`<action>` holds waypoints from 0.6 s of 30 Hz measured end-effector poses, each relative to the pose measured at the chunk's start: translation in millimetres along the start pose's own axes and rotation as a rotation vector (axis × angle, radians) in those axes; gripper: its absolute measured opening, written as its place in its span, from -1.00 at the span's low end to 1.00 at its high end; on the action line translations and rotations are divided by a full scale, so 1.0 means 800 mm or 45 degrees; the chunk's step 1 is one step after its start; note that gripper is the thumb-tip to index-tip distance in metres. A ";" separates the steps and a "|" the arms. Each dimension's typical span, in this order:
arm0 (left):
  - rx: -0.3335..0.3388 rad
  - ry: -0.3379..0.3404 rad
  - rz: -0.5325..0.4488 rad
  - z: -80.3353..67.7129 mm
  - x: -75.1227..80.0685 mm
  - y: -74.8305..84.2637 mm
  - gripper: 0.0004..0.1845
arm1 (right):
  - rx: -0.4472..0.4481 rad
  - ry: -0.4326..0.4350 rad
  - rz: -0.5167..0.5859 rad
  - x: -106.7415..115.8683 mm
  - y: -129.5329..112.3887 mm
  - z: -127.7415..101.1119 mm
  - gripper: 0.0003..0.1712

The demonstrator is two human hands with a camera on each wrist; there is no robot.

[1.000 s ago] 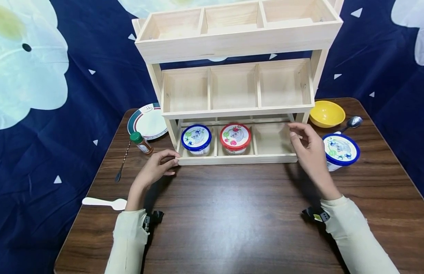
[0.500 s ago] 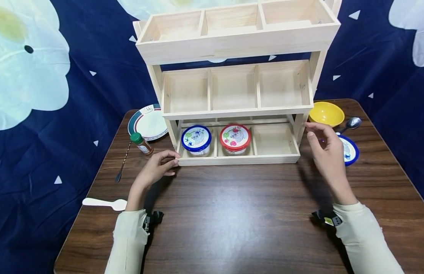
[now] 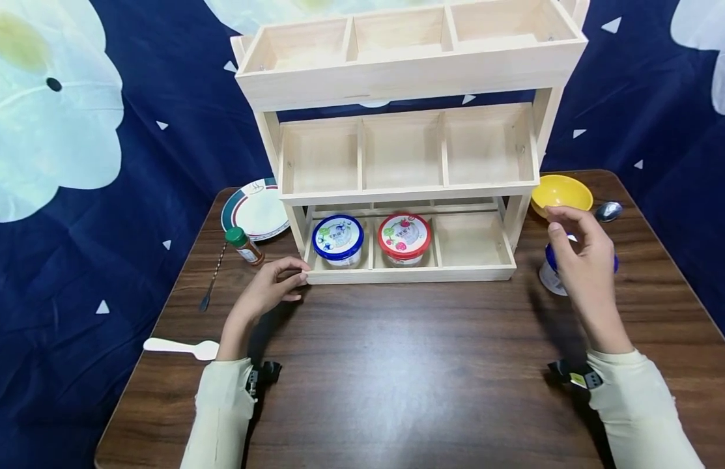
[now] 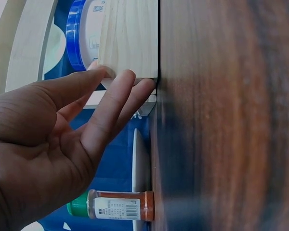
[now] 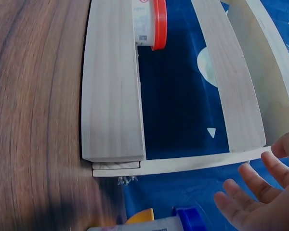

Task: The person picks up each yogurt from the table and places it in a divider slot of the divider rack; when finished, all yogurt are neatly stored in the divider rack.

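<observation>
A pale wooden three-tier rack point(image 3: 406, 277) stands on the table, each tier split into compartments. My left hand point(image 3: 267, 288) holds its bottom left front corner, thumb and fingertips at the edge in the left wrist view. In the bottom tier sit a blue-lidded tub point(image 3: 337, 238) at left and a red-lidded tub point(image 3: 404, 236) in the middle; the right compartment is bare. My right hand point(image 3: 586, 267) is over a second blue-lidded tub point(image 3: 551, 279) right of the rack, hiding much of it. In the right wrist view its fingers are spread, holding nothing.
A yellow bowl point(image 3: 561, 192) and a metal spoon point(image 3: 608, 211) lie behind the right tub. At left are a plate point(image 3: 258, 212), a green-capped spice jar point(image 3: 245, 245), a twisted-handle stirrer point(image 3: 214, 277) and a white plastic spoon point(image 3: 180, 348).
My right hand has moved right, from the rack's bottom right end to over the blue-lidded tub on the table. My left hand stays at the rack's corner.
</observation>
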State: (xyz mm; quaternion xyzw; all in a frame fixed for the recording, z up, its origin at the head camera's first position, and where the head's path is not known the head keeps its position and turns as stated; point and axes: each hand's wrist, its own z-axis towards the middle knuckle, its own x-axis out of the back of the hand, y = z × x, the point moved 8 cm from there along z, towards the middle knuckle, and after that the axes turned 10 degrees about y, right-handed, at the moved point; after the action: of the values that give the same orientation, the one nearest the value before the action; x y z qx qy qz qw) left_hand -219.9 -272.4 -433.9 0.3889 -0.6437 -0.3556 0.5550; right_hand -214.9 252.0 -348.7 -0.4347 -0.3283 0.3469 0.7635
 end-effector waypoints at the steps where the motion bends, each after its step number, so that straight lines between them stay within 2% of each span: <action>1: 0.002 -0.001 0.002 0.000 0.000 0.000 -0.76 | -0.003 0.005 -0.006 0.002 0.001 0.001 -0.68; 12: -0.008 0.000 -0.013 0.002 0.000 0.005 -0.75 | 0.028 0.097 -0.033 0.031 0.007 0.008 -0.67; 18: 0.001 -0.003 -0.005 0.001 -0.001 -0.001 -0.75 | -0.017 0.133 -0.107 0.049 0.021 0.005 -0.65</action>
State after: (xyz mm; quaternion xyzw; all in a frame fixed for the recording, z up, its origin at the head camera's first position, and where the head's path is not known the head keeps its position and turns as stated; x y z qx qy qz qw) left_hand -220.5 -271.9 -434.9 0.3899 -0.6438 -0.3567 0.5534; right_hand -201.1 291.9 -354.0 -0.4433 -0.3083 0.2892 0.7905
